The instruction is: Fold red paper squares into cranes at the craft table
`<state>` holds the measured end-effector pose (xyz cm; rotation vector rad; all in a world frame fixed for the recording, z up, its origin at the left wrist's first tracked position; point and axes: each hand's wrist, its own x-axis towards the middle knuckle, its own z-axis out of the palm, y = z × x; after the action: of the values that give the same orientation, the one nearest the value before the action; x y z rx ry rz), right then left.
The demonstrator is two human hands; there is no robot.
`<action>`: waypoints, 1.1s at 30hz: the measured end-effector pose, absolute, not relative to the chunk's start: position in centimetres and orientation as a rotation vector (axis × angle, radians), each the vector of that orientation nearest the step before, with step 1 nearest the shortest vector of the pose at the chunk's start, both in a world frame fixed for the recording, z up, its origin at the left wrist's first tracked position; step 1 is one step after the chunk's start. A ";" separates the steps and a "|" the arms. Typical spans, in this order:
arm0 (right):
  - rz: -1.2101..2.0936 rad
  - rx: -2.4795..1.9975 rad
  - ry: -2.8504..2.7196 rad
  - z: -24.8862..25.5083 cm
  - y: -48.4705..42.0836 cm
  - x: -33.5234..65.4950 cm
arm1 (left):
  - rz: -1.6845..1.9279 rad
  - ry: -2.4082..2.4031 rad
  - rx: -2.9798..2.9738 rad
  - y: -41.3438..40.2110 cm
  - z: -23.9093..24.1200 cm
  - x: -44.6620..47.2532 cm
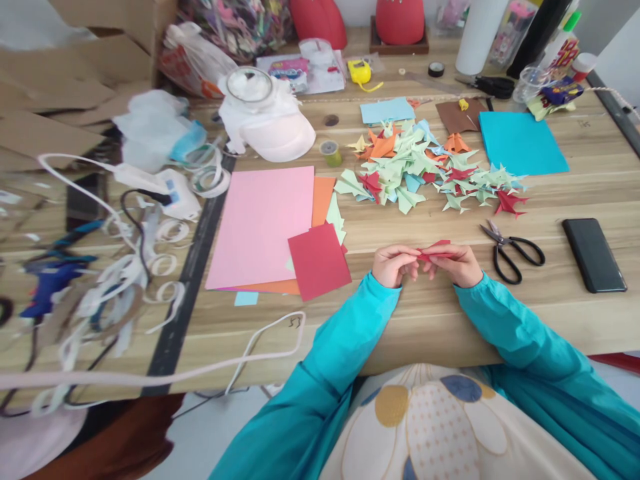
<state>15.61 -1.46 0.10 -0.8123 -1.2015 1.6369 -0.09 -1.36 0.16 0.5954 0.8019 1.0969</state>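
Note:
My left hand and my right hand meet just above the wooden table, both pinching a small folded piece of red paper between their fingertips. Teal sleeves cover both forearms. A red paper square lies to the left of my left hand, partly over a pink sheet and an orange sheet. Beyond my hands a heap of folded paper figures in green, red, orange and blue spreads across the table.
Black-handled scissors lie right of my hands, a black phone farther right. A blue sheet sits at the back right. Tape rolls, white cables, a blue glue gun and cardboard crowd the left side.

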 end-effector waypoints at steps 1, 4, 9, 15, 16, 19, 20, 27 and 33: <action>1.651 -0.814 -1.185 0.1 -1.5 15.7 | 1.095 0.799 0.596 -1.4 0.1 -0.1; 1.729 -0.827 -1.109 0.5 -1.5 15.8 | 1.109 0.787 0.588 -1.4 0.1 -0.1; 1.762 -0.857 -1.008 1.3 -1.5 16.1 | 1.118 0.773 0.551 -1.3 0.0 -0.1; 1.744 -0.890 -1.008 1.5 -1.0 17.4 | 1.164 0.774 0.556 -1.2 0.1 -0.2; 1.731 -0.900 -1.006 1.5 -0.7 17.7 | 1.184 0.778 0.563 -1.2 0.1 -0.4; 1.528 -0.975 -0.956 1.4 0.1 18.7 | 1.239 0.774 0.639 -1.1 0.5 -1.0; 1.424 -1.020 -0.933 1.4 0.3 18.9 | 1.225 0.761 0.701 -1.1 0.7 -1.2; 1.549 -1.071 -1.462 2.7 -0.8 17.5 | 0.865 0.658 1.103 -1.7 2.1 -1.2; 1.802 -0.956 -1.436 2.6 -1.6 16.8 | 0.848 0.655 1.152 -1.7 2.4 -1.2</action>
<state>16.75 -1.55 2.62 -0.9563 -1.4357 1.8015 -1.19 -1.69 2.35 1.1521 0.6551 0.8482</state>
